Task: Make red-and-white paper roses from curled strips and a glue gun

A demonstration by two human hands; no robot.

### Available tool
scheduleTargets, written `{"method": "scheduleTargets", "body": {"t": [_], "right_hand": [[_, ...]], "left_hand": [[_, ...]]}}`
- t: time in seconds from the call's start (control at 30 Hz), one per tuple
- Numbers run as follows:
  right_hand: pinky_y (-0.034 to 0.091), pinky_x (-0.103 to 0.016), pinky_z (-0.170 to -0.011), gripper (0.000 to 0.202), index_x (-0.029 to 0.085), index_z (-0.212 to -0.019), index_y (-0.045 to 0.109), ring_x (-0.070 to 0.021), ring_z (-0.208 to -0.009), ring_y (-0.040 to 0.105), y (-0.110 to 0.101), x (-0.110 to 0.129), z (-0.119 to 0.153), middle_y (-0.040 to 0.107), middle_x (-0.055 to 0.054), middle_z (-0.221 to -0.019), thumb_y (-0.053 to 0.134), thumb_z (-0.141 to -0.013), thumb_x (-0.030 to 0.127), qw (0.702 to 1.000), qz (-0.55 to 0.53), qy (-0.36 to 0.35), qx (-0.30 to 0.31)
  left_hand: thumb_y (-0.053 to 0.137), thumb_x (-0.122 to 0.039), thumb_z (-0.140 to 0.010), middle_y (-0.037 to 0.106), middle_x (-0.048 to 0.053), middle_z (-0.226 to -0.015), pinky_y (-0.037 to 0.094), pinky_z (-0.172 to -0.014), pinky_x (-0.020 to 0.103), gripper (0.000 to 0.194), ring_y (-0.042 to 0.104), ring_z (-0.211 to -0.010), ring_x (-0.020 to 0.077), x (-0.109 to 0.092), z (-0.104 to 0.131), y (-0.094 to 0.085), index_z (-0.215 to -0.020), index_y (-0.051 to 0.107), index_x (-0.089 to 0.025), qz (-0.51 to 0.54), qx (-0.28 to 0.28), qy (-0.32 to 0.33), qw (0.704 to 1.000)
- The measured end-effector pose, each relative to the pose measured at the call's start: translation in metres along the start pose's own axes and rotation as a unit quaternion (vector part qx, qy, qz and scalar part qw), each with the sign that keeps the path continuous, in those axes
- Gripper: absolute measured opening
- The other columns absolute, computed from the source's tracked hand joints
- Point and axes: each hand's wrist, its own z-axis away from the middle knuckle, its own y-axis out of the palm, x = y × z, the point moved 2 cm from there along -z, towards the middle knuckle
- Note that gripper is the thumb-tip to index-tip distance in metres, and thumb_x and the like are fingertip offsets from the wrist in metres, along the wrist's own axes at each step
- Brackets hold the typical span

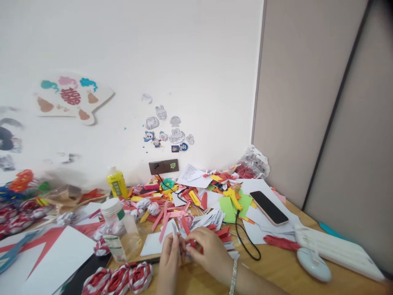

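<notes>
My left hand (170, 258) is closed low in the middle of the view, with a thin white paper strip (174, 227) sticking up at its thumb. Close beside it, the fingers of my right hand (208, 250) are pinched together, meeting the left fingertips. Red paper shows under the right fingers, but what they grip is mostly hidden. Around both hands lie folded red paper pieces (224, 234), a stack of white paper strips (211, 219) and pink strips (166, 217). Red-and-white twisted paper rings (118, 280) lie left of my left hand.
A clear plastic jar (118, 231) stands left of my hands, near a yellow bottle (117, 183). A yellow glue gun (233, 199) with a black cord lies to the right. Farther right are a phone (269, 207), a mouse (313, 264) and a white keyboard (344, 254).
</notes>
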Motion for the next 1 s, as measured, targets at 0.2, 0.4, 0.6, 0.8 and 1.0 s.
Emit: {"method": "scheduleTargets", "body": {"t": [0.2,0.4,0.6,0.8,1.0], "right_hand": [[0.049,-0.028,-0.078,0.039,0.019,-0.118,0.050,-0.0170,-0.088,0.063,0.002,0.008,-0.010,0.064,-0.005,-0.099,0.041,-0.082,0.006,0.953,-0.244,0.163,-0.081],[0.048,-0.029,-0.073,0.016,0.019,-0.098,0.053,-0.0190,-0.079,0.061,0.008,0.007,-0.005,0.061,-0.002,-0.083,0.052,-0.083,0.026,0.926,-0.334,0.168,-0.060],[0.043,-0.025,-0.061,0.019,0.019,-0.072,0.046,-0.0157,-0.065,0.053,0.017,0.007,0.001,0.053,0.002,-0.068,0.055,-0.082,0.032,0.943,-0.297,0.151,-0.024],[0.039,-0.021,-0.055,0.034,0.016,-0.084,0.055,-0.0151,-0.066,0.060,0.019,0.011,0.004,0.066,-0.005,-0.075,0.024,-0.098,0.021,0.990,-0.072,0.111,0.038],[0.032,-0.025,-0.053,0.034,0.015,-0.078,0.062,-0.0182,-0.060,0.059,0.001,0.015,0.004,0.068,-0.008,-0.072,0.034,-0.095,0.024,0.994,0.031,0.020,0.098]], "left_hand": [[0.061,-0.071,-0.063,0.065,0.003,-0.075,0.051,-0.076,0.033,0.049,0.061,-0.085,0.0257,0.022,-0.003,-0.007,-0.077,0.060,-0.024,-0.038,0.007,-0.027,0.999],[0.059,-0.061,-0.068,0.051,0.011,-0.135,0.027,-0.112,0.039,0.055,0.036,-0.134,0.0280,0.043,-0.008,-0.018,-0.108,0.055,-0.024,-0.056,-0.032,-0.054,0.996],[0.064,-0.058,-0.068,0.045,0.012,-0.143,0.027,-0.112,0.041,0.059,0.034,-0.136,0.0304,0.037,-0.004,-0.015,-0.114,0.053,-0.023,-0.036,-0.027,-0.077,0.996],[0.068,-0.061,-0.066,0.067,0.005,-0.113,0.045,-0.095,0.032,0.049,0.053,-0.117,0.0293,0.026,0.001,-0.007,-0.098,0.066,-0.024,0.001,0.034,-0.051,0.998],[0.076,-0.053,-0.062,0.072,0.006,-0.102,0.044,-0.096,0.037,0.045,0.058,-0.111,0.0304,0.025,-0.003,-0.003,-0.093,0.071,-0.021,0.061,0.073,-0.071,0.993]]}}
